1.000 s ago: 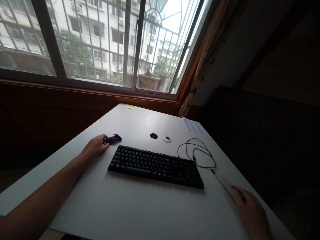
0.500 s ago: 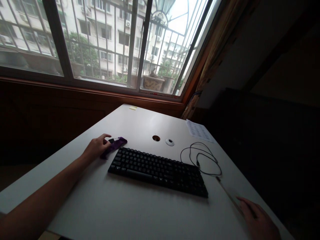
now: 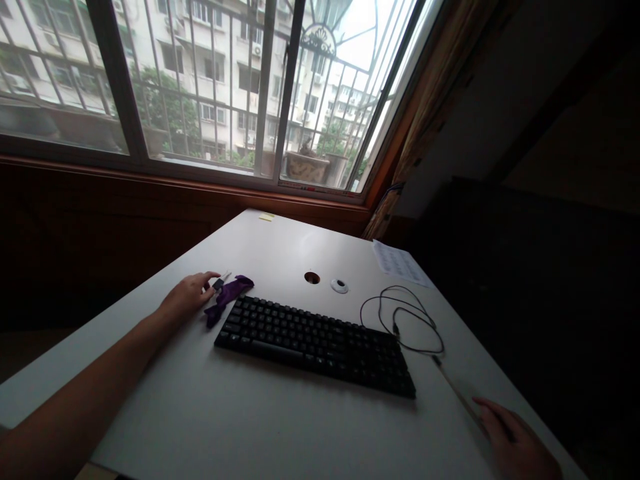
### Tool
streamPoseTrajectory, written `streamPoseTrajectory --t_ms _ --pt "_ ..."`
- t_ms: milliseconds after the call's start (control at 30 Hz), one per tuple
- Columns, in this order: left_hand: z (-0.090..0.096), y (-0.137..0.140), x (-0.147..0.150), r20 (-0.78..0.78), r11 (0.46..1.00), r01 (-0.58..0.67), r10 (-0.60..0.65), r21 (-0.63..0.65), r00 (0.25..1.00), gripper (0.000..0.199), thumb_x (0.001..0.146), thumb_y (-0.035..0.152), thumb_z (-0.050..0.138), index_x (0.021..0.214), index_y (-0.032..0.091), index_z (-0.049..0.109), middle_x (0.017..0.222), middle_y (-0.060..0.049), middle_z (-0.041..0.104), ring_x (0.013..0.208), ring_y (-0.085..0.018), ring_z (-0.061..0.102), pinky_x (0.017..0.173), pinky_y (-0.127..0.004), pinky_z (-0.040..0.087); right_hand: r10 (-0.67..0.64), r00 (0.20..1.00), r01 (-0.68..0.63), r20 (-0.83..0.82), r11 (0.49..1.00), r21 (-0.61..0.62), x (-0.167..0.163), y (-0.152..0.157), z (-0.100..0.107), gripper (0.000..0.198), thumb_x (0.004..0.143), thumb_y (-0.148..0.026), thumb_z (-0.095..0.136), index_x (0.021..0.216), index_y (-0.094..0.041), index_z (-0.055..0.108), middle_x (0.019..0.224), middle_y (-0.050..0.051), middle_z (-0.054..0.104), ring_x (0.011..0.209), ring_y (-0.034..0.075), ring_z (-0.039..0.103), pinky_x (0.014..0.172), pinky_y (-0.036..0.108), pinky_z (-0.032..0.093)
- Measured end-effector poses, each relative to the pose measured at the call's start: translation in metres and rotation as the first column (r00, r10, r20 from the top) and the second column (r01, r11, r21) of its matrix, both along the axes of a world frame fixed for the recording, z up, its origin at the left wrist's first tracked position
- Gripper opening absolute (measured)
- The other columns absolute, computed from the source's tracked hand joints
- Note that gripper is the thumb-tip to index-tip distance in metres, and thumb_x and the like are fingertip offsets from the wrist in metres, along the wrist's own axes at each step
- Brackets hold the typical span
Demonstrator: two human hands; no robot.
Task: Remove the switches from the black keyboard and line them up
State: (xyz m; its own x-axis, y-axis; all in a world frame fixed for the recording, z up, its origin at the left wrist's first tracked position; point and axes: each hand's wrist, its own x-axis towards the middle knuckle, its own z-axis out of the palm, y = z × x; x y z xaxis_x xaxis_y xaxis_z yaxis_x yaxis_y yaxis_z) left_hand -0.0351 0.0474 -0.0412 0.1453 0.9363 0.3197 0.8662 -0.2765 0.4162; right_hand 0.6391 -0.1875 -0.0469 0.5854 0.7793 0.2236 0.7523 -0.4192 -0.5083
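My left hand (image 3: 193, 293) is at the left of the desk, its thumb and fingers pinching a small dark square piece (image 3: 218, 285). Thin pale prongs or wires stick out past this piece; its exact kind is too small to tell. Right beside the fingertips lies a crumpled purple cloth (image 3: 231, 297). A black keyboard (image 3: 315, 343) lies slantwise in front of me. Near the right edge, my right hand (image 3: 517, 437) is closed round the thin pale handle of a brush (image 3: 457, 392), whose dark tip points toward the keyboard's right end.
A black cable (image 3: 423, 310) is coiled behind the keyboard's right end. Farther back on the white desk (image 3: 280, 433) are a round cable hole (image 3: 313, 278), its white cover (image 3: 339, 286), printed paper (image 3: 401, 262) and a yellow sticky note (image 3: 267, 217). A barred window stands beyond.
My left hand has shifted slightly left, carrying the small dark piece off the purple cloth, which lies more fully uncovered. My right hand has barely moved.
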Motion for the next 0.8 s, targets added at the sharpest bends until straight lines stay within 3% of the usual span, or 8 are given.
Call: streamPoseTrajectory --t_ms 167,300,433,633,800 --pt "-0.01 0.003 0.001 -0.087 0.977 0.121 -0.108 0.173 0.99 0.042 0.08 0.026 0.06 0.12 0.03 0.069 0.106 -0.008 0.062 0.093 -0.028 0.056 0.092 -0.044 0.045 0.013 1.0 -0.013 -0.004 1.0 0.007 -0.002 -0.001 0.001 0.051 0.076 -0.059 0.046 0.099 -0.022 0.072 0.112 0.012 0.07 0.098 0.037 0.065 0.084 0.049 0.05" --pt "-0.003 -0.004 0.007 -0.14 0.952 0.264 -0.243 0.155 0.96 0.032 0.082 0.02 0.06 0.107 0.034 0.073 0.121 -0.006 0.06 0.11 -0.031 0.048 0.095 -0.046 0.044 0.027 0.999 -0.027 0.018 1.0 0.012 -0.004 -0.002 0.0 0.047 0.078 -0.057 0.046 0.099 -0.023 0.072 0.111 0.011 0.07 0.098 0.036 0.065 0.084 0.049 0.05" --pt "0.01 -0.013 0.014 -0.119 0.935 0.335 -0.321 0.118 0.94 0.019 0.084 0.019 0.058 0.093 0.028 0.072 0.11 -0.005 0.065 0.101 -0.028 0.052 0.09 -0.042 0.046 0.049 0.997 -0.051 0.055 0.998 0.038 -0.006 -0.001 0.001 0.044 0.077 -0.054 0.048 0.096 -0.024 0.073 0.107 0.01 0.071 0.094 0.035 0.067 0.079 0.047 0.051" --pt "0.019 -0.018 0.018 0.007 0.94 0.294 -0.3 0.171 0.954 0.011 0.083 0.022 0.056 0.087 0.023 0.067 0.098 -0.005 0.066 0.092 -0.024 0.058 0.085 -0.037 0.05 0.019 0.996 -0.024 0.083 0.997 0.068 -0.008 -0.002 0.009 0.046 0.08 -0.056 0.046 0.102 -0.024 0.071 0.11 0.01 0.07 0.095 0.035 0.066 0.078 0.047 0.05" --pt "0.033 -0.027 0.027 0.325 0.961 0.173 -0.237 0.214 0.915 0.015 0.085 0.024 0.054 0.093 0.021 0.066 0.094 -0.005 0.064 0.08 -0.02 0.064 0.065 -0.029 0.054 0.086 0.992 -0.1 0.095 0.984 0.144 -0.045 0.007 0.036 0.045 0.083 -0.057 0.044 0.107 -0.027 0.067 0.11 0.008 0.069 0.099 0.033 0.064 0.083 0.046 0.049"
